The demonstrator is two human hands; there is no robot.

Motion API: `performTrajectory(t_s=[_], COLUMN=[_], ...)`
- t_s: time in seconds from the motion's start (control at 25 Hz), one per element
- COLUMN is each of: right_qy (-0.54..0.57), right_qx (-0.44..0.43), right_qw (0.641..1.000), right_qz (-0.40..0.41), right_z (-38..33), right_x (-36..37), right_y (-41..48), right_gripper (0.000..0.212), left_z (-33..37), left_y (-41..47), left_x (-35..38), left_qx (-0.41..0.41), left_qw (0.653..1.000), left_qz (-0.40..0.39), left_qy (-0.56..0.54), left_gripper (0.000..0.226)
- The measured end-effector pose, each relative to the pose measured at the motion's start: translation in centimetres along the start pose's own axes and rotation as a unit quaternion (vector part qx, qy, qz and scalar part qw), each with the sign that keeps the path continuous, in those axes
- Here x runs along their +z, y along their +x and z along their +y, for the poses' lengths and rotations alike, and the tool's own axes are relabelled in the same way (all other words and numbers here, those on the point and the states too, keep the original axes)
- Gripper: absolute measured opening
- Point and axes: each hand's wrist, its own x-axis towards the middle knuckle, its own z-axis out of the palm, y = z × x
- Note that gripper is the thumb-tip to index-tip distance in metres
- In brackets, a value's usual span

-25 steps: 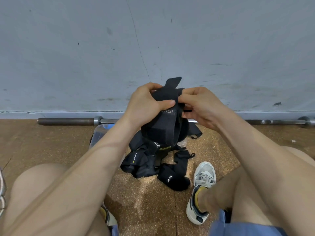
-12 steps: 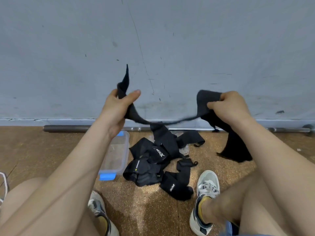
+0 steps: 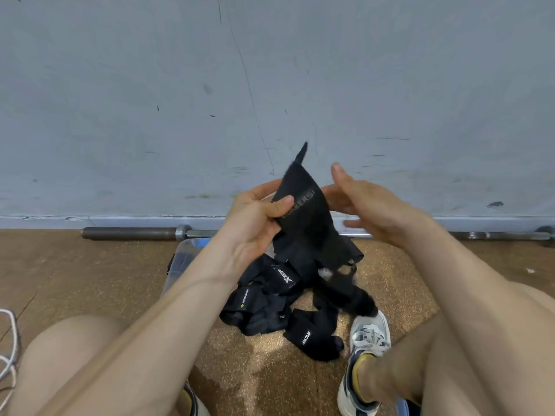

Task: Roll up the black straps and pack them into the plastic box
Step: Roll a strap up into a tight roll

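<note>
Head view: left hand [image 3: 255, 217] pinches one black strap [image 3: 303, 211] up in the air. Right hand [image 3: 366, 199] is open beside it, holding nothing. Other straps [image 3: 270, 304] lie on the floor by the plastic box [image 3: 183, 259]. With only one pinch, the strap could slip and unroll.

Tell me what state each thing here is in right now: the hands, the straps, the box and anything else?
Left hand: shut, pinching the held strap.
Right hand: open, fingers spread beside the strap, blurred.
Held strap: unrolled, raised, its tail hanging toward the pile.
Strap pile: loose and tangled on the floor, not rolled.
Plastic box: on the floor, mostly hidden by the left forearm; contents cannot be seen.
Barbell: lying along the wall.
</note>
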Motion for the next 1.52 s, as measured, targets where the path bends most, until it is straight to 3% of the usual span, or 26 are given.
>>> performTrajectory(t_s=[0.12, 0.24, 0.32, 0.4, 0.44, 0.52, 0.6, 0.76, 0.88, 1.0, 1.12, 1.24, 1.32, 1.4, 1.52], right_qy=[0.039, 0.099, 0.158, 0.254, 0.320, 0.412, 0.430, 0.355, 0.272, 0.193, 0.078, 0.079, 0.054, 0.022, -0.069], right_qx=[-0.079, -0.098, -0.094, -0.089, -0.086, -0.085, -0.076, -0.069, -0.072, -0.031, 0.071, 0.141, 0.146, 0.166, 0.298], right_qw=[0.996, 0.990, 0.982, 0.959, 0.937, 0.891, 0.866, 0.868, 0.890, 0.935, 0.986, 0.986, 0.985, 0.979, 0.950], right_qz=[-0.023, 0.018, 0.046, 0.085, 0.109, 0.170, 0.243, 0.341, 0.360, 0.295, 0.131, 0.038, 0.075, 0.118, 0.065], right_z=[0.1, 0.2, -0.1, -0.5, -0.6, -0.8, -0.7, 1.1, 2.3, 4.6, 6.8, 10.5, 14.3, 18.7, 25.0], right_x=[1.4, 1.5, 1.6, 1.3, 0.9, -0.4, -1.8, -3.3, -3.7, -3.4, -0.3, 6.0, 10.1, 12.9, 14.4], right_y=[0.8, 1.4, 1.5, 1.7, 1.8, 1.9, 1.9, 2.6, 2.6, 2.4, 3.6, 5.6, 7.0, 7.4, 6.7], right_gripper=[0.022, 0.018, 0.014, 0.014, 0.015, 0.016, 0.017, 0.024, 0.034, 0.044, 0.042, 0.032, 0.037, 0.027, 0.014], left_z=[-0.8, -0.6, -0.8, -2.2, -3.6, -7.5, -11.6, -17.6, -21.0, -24.9, -26.9, -27.0, -26.6, -26.0, -25.2], left_y=[0.8, 1.3, 1.6, 1.9, 1.8, 1.4, 0.7, -0.7, -1.5, -2.3, -2.9, -2.6, -1.6, 0.1, 3.8], left_x=[-0.1, 0.1, -0.4, -1.7, -2.4, -3.8, -5.5, -9.9, -12.8, -15.2, -17.6, -19.2, -20.2, -21.2, -21.9], left_qx=[-0.001, 0.030, 0.037, 0.000, -0.032, -0.112, -0.177, -0.221, -0.262, -0.231, -0.248, -0.280, -0.246, -0.181, -0.135], left_qw=[1.000, 1.000, 0.998, 0.987, 0.967, 0.888, 0.821, 0.752, 0.760, 0.745, 0.704, 0.667, 0.689, 0.714, 0.669], left_qz=[0.019, 0.001, -0.044, -0.130, -0.175, -0.245, -0.266, -0.252, -0.183, -0.118, -0.081, -0.093, -0.055, 0.000, -0.010], left_qy=[0.015, -0.001, 0.003, 0.092, 0.184, 0.373, 0.473, 0.567, 0.566, 0.614, 0.661, 0.684, 0.680, 0.676, 0.730], left_gripper=[0.045, 0.042, 0.045, 0.056, 0.057, 0.047, 0.034, 0.023, 0.039, 0.041, 0.039, 0.030, 0.032, 0.040, 0.050])
